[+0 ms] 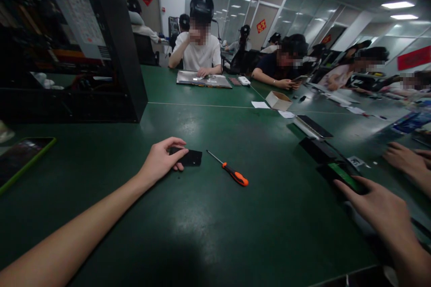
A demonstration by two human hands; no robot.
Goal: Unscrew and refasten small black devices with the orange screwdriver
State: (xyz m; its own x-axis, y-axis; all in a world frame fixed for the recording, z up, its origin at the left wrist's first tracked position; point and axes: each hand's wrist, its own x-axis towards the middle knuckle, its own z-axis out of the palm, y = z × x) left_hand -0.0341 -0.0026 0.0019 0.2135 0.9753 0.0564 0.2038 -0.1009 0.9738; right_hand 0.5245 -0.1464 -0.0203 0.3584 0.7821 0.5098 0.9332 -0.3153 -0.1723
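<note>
My left hand (164,154) rests on the green table with its thumb and fingers closed on a small flat black rectangular piece (193,158). Just right of that piece lies a screwdriver (235,174) with an orange and black handle, its tip pointing back toward the left hand. Far over on the right, my right hand (380,202) grips a dark flat object with a green strip (344,176); its exact kind is unclear. Beside this hand, a dark block-like object (316,150) lies on the table.
A black computer case (117,45) with an exposed inside stands at left, near a green-edged phone (27,157). A small open box (279,100) and a dark-topped slab (314,126) lie right. Another person's hand (404,159) is close by; people sit opposite.
</note>
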